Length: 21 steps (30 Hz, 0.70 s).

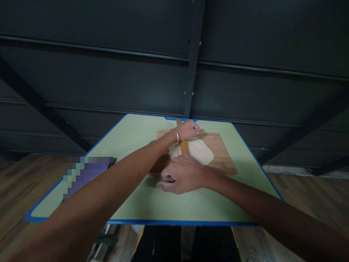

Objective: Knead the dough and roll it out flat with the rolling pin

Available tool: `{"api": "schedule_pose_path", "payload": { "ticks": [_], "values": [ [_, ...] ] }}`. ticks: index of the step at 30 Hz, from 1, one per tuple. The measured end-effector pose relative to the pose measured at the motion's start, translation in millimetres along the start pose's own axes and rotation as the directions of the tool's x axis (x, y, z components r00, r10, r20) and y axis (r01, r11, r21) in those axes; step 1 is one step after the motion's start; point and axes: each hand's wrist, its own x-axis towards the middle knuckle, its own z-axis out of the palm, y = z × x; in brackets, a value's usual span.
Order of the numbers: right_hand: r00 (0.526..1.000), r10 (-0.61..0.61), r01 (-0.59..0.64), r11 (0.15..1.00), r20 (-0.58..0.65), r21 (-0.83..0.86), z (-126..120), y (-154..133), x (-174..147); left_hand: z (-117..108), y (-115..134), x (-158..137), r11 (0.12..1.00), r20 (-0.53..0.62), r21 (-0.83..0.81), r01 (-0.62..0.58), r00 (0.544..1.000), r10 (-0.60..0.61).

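A flat, pale sheet of dough (200,151) lies on a wooden board (225,156). Across its left part runs a wooden rolling pin (184,147), pointing away from me. My left hand (188,130), with a bracelet at the wrist, is closed round the pin's far end. Closer to me, my right hand (181,174) is closed round the near end, hiding it. Whitish powder shows on the fingers of my right hand. The dough's left edge is partly covered by the pin and my left forearm.
The board rests on a pale green table (147,203) with a blue edge. At the table's left lies a purple item (92,178), partly pixelated and partly behind my left arm. A dark panelled wall (122,80) rises right behind the table.
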Motion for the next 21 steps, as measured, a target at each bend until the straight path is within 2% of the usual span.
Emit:
{"api": "schedule_pose_path", "payload": {
  "ticks": [5, 10, 15, 21],
  "values": [
    [0.998, 0.047, -0.046, 0.998, -0.042, 0.039, 0.9, -0.9, -0.5, 2.8, 4.8, 4.4, 0.998, -0.009, 0.065, 0.011, 1.0, -0.011],
    [0.996, 0.066, -0.062, 0.997, -0.065, 0.055, 0.7, -0.6, -3.0, 5.6, 6.9, 6.6, 0.999, -0.04, 0.042, 0.019, 0.999, -0.018],
    [0.994, 0.075, -0.067, 0.993, -0.083, 0.1, 1.7, 0.1, -6.0, 6.0, 9.7, 10.1, 0.994, -0.007, 0.095, 0.051, 0.999, -0.05],
    [0.996, -0.009, 0.024, 0.983, -0.086, 0.183, 0.0, 4.1, -14.2, 7.0, 14.6, 14.4, 0.98, 0.063, 0.175, 0.091, 0.993, -0.103]
  ]
}}
